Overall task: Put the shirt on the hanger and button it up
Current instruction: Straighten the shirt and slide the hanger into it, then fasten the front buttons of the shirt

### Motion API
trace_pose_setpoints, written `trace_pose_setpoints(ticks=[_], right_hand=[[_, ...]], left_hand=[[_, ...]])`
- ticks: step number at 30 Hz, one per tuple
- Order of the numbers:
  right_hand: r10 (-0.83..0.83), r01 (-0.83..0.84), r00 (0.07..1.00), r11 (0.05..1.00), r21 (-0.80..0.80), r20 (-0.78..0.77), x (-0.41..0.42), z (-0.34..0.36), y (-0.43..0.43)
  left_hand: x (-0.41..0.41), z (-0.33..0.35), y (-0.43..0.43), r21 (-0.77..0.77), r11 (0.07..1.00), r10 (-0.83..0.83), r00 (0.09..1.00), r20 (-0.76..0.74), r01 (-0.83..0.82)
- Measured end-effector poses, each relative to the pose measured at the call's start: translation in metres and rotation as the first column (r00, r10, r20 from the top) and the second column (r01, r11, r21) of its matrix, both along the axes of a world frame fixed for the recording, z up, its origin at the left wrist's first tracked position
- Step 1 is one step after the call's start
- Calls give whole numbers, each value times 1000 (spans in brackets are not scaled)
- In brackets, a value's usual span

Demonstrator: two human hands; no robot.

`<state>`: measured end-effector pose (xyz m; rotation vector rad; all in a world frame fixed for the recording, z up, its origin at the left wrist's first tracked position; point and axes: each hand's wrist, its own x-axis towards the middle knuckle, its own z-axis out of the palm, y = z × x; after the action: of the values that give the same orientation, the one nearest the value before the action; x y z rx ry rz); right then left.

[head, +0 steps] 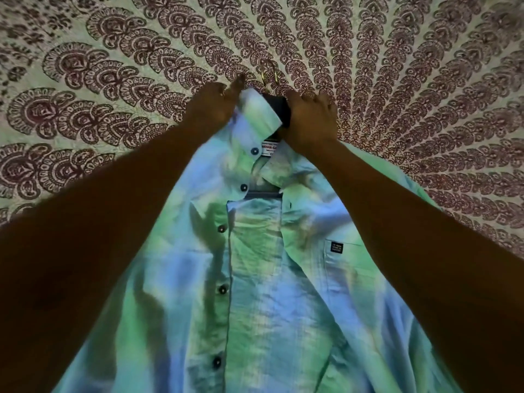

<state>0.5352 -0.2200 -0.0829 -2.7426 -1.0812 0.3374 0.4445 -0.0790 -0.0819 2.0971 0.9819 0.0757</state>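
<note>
Both bare forearms (99,236) fill the near edges, reaching out over the blue-green tie-dye shirt (263,307). It lies front-up on the paisley bedspread (113,66), plackets overlapped but the dark buttons (223,289) apparently undone. At the far end the left hand (212,104) pinches the collar (255,114), fingers curled round its edge. The right hand (309,120) is closed on a dark piece (279,109) at the neck, collar lining or hanger, unclear which. The hanger's metal hook (268,76) pokes out just beyond the collar. A lopsided tug could drag one shoulder off the hanger, and the skewed plackets invite buttoning into the wrong hole.
</note>
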Motion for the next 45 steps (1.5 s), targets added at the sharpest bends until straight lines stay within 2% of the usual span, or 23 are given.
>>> trace_pose_setpoints(ticks=[2, 4, 6, 7, 9, 13, 14, 15, 16, 18, 20, 22, 25, 27, 29, 32, 34, 35, 37, 38, 41, 43, 45], right_hand=[[-20, 21, 997, 1000, 8, -71, 8, 1, 1], [-83, 90, 981, 995, 33, -173, 18, 1, 2], [-112, 132, 965, 989, 71, -235, 28, -4, 2], [-106, 124, 965, 990, 62, -238, 30, -5, 1], [-89, 103, 962, 994, 42, -256, 34, -9, 0], [-45, 76, 948, 993, 88, -314, 36, -10, -2], [-39, 75, 950, 992, 106, -311, 36, -11, -2], [-36, 77, 952, 989, 123, -305, 36, -12, -2], [-35, 78, 954, 988, 130, -299, 37, -13, -2], [-36, 77, 951, 990, 121, -307, 38, -14, -1], [-37, 74, 950, 991, 108, -311, 39, -16, -1], [-36, 69, 956, 992, 105, -293, 39, -19, 0], [-40, 48, 972, 998, 29, -231, 36, -23, 1], [-74, 65, 979, 996, -52, -191, 28, -17, -1], [-114, 117, 989, 993, 27, -94, 10, -1, -10], [-136, 119, 990, 954, 277, 43, -33, 13, -41], [-111, 112, 994, 956, 270, -18, -69, 12, -64], [-80, 86, 996, 978, 189, -41, -86, 8, -74], [-29, 32, 997, 999, 42, -67, -105, -5, -88], [-40, 43, 996, 998, 41, -86, -107, -10, -92], [-210, 248, 959, 948, 199, -191, -94, -14, -94], [-315, 375, 923, 865, 333, -222, -85, -13, -87], [-351, 473, 880, 697, 538, -319, -84, -7, -78]], left_hand=[[15, 11, 13, -19, 993, -117, 977, -176, 116], [25, 17, 22, 34, 994, -97, 968, -233, 108], [25, 13, 29, 70, 998, -1, 991, -132, 10], [21, 7, 31, 18, 999, 28, 999, -38, -27], [16, -2, 27, -216, 975, 87, 986, 144, -54], [14, -11, 16, -381, 903, 350, 853, 387, -198], [13, -12, 17, -338, 914, 365, 818, 444, -224], [9, -11, 16, -189, 950, 310, 820, 481, -249], [2, -9, 12, 40, 967, 202, 857, 474, -250], [-18, -4, -9, 417, 904, -85, 912, 401, -99], [-46, -1, -41, 582, 805, -333, 901, 279, 117], [-77, -11, -65, 663, 688, -477, 873, 106, 295], [-108, -32, -75, 636, 633, -495, 862, -107, 442], [-111, -35, -73, 609, 662, -472, 874, -114, 437], [-105, -27, -70, 549, 758, -424, 906, 6, 352], [-91, -10, -73, 286, 954, -183, 934, 306, 93], [-86, -8, -79, 159, 987, -64, 920, 386, 2], [-86, -9, -82, 142, 988, -104, 929, 355, 56], [-89, -19, -89, 235, 924, -351, 913, 206, 302], [-92, -24, -91, 283, 880, -434, 887, 155, 381], [-96, -22, -95, 152, 949, -306, 923, 233, 277], [-101, -27, -101, 313, 919, -298, 943, 150, 240], [-107, -34, -108, 454, 808, -391, 918, -62, 375]])
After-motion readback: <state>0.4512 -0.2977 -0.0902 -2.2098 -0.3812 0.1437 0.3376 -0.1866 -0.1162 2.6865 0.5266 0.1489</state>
